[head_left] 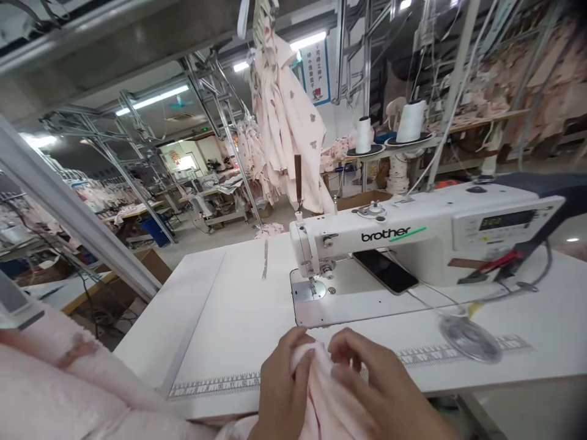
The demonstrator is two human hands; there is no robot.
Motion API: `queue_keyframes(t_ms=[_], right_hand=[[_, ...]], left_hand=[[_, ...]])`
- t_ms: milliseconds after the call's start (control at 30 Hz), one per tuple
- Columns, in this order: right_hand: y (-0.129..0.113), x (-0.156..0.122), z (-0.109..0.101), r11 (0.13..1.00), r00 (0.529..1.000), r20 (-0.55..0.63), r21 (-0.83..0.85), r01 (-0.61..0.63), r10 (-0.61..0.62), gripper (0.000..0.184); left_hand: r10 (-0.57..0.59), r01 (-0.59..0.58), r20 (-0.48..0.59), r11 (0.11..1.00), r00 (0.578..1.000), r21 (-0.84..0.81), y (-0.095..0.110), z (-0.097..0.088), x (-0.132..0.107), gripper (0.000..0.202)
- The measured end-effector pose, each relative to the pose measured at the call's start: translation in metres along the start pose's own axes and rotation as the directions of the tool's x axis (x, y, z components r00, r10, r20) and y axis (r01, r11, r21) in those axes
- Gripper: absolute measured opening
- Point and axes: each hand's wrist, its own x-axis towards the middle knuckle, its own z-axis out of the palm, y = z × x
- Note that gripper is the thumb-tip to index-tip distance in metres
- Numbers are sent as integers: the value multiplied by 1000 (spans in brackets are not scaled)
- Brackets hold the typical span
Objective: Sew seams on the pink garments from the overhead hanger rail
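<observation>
Big cluttered sewing workshop (338,116) across the upper frame, pale-pink printed garments (293,116) hanging upper centre. Middle of frame: a smooth white table (243,324), then the white metal Brother sewing machine (431,214) on it, right of centre. The soft pale-pink cloth (318,391) is bottom centre, bunched at the table's near edge. Left hand (284,379) has it pinched between thumb and finger; right hand (389,385) is curled beside it, can't tell if it's gripping. Progress-wise, I'd say early: cloth's in hand, none under the needle (313,286), no finished seam I can make out.
</observation>
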Motion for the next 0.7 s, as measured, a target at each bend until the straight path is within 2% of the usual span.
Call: queue_keyframes(t_ms=[67,167,233,333,400,500,600,700], right_hand=[[-8,-5,-3,994,999,14,-102,30,-28,18],[-17,0,-18,993,996,53,-82,82,-78,26],[-20,9,-33,983,981,141,-105,149,-133,26],[-21,24,-51,966,946,281,-149,213,-165,25],[-18,31,-54,972,936,315,-113,204,-159,26],[-8,39,-48,990,956,276,-59,126,-105,24],[4,49,-39,995,979,197,-65,70,-56,16],[19,66,-31,977,993,111,-208,49,-27,16]], left_hand=[[-13,12,-7,999,1000,-31,6,2,4,22],[-8,12,37,994,999,-110,20,-3,17,24],[24,8,176,984,984,-181,29,-11,28,27],[106,-6,409,971,906,-237,35,-23,41,31],[120,10,470,964,874,-266,35,-28,46,32],[37,96,456,960,889,-263,28,-28,50,27],[-69,147,403,975,912,-165,16,-22,58,23],[-100,135,401,989,911,-58,-5,-7,77,23]])
